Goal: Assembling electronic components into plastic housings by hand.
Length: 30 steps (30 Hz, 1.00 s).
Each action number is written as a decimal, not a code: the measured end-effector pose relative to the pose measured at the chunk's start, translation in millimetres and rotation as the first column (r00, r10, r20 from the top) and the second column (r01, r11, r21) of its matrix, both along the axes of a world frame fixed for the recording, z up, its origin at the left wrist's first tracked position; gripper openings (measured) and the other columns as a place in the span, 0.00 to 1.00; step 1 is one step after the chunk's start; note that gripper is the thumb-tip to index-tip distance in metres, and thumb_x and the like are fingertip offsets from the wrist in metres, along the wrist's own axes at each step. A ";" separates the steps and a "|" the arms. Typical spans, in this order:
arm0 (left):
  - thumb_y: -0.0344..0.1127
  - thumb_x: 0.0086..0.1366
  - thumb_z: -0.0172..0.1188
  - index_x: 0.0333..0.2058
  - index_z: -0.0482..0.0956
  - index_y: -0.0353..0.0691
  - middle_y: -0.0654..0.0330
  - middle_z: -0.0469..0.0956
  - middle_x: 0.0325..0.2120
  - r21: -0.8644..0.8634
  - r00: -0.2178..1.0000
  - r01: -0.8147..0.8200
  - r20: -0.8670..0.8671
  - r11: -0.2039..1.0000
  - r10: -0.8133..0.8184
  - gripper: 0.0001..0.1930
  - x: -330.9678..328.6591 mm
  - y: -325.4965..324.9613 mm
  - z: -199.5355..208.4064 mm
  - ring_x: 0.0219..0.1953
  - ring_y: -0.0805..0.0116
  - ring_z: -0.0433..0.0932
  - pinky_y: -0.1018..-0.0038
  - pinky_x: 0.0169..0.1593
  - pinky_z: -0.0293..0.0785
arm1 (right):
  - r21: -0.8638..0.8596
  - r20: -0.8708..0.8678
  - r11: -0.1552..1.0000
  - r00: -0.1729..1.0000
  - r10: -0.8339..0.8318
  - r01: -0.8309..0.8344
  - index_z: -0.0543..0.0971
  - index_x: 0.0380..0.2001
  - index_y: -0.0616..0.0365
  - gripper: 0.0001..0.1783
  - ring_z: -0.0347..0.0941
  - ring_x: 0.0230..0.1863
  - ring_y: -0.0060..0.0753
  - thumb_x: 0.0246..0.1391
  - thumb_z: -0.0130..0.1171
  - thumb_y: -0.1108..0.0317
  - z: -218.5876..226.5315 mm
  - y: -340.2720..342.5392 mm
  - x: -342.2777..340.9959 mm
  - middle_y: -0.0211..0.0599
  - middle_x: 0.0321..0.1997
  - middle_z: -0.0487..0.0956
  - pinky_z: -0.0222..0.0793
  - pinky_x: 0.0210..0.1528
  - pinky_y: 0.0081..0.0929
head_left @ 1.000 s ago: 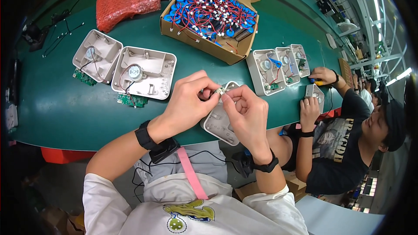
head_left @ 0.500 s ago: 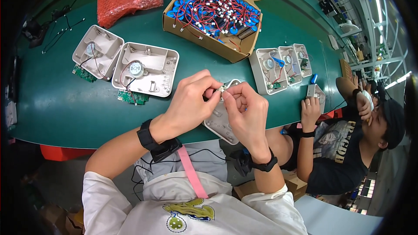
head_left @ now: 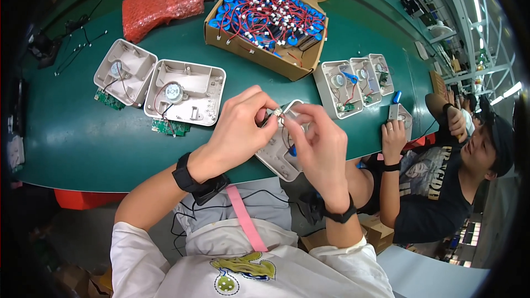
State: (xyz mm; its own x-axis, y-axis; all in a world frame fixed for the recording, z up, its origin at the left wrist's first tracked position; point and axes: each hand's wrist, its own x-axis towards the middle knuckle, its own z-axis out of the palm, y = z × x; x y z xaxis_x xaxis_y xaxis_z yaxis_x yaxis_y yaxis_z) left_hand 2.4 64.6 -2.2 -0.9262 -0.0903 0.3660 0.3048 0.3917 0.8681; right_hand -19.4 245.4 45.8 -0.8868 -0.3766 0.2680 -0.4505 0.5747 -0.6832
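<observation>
On the near side of the cardboard box, above the green counter, the left hand pinches a small white connector between thumb and index fingers; a fingertip hold seems to suit it, since so tiny a part leaves little to grasp. The right hand meets it from the other side, its fingers narrow at the connector's edge; I cannot tell whether they grip it or only touch. The hands probably sit this close so that one can steady the piece for the other

Beneath them, also nearer than the box, a pale plastic housing lies hollow side up, likely to keep its inside within reach; something blue, perhaps a cell, shows in it

The box is packed with blue cells, their red leads uppermost, presumably for easy picking. Left of the box and nearer, two open housings sit with green circuit boards just outside their near edges. Right of the box, three more housings stand in a row, apparently to save room; beyond them, a co-worker's hand holds another
</observation>
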 end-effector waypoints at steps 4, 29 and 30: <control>0.22 0.59 0.66 0.40 0.83 0.32 0.57 0.72 0.28 -0.022 0.997 0.052 0.066 0.998 -0.050 0.10 -0.6 -1.5 8.5 0.27 0.64 0.76 0.67 0.32 0.73 | 0.100 -0.091 0.993 0.994 -0.060 0.069 0.78 0.53 0.64 0.25 0.71 0.25 0.26 0.54 0.76 0.74 3.0 21.6 53.0 0.40 0.44 0.82 0.67 0.27 0.28; 0.26 0.58 0.71 0.31 0.81 0.30 0.55 0.77 0.31 -0.299 0.968 0.113 0.246 0.947 -0.038 0.07 9.3 21.6 42.0 0.25 0.65 0.75 0.68 0.31 0.72 | 0.104 -0.270 0.988 0.959 -0.080 0.112 0.73 0.59 0.62 0.42 0.75 0.43 0.44 0.39 0.83 0.74 -38.1 32.4 70.8 0.37 0.45 0.85 0.66 0.45 0.40; 0.25 0.58 0.72 0.30 0.81 0.31 0.56 0.77 0.31 -0.337 0.976 0.076 0.219 0.939 0.000 0.07 13.2 24.4 40.1 0.26 0.65 0.75 0.68 0.31 0.71 | 0.098 -0.273 0.989 0.958 -0.084 0.114 0.73 0.59 0.62 0.41 0.75 0.43 0.44 0.39 0.83 0.74 -38.8 33.6 70.0 0.37 0.46 0.85 0.66 0.45 0.40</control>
State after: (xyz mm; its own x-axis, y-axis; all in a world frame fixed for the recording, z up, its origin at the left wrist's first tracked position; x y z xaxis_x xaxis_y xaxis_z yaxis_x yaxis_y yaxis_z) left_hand 15.7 89.0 37.9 -0.9858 0.0415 0.1627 0.1485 0.6671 0.7300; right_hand 50.5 279.0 6.9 -0.8226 -0.3315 0.4620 -0.5450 0.6914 -0.4743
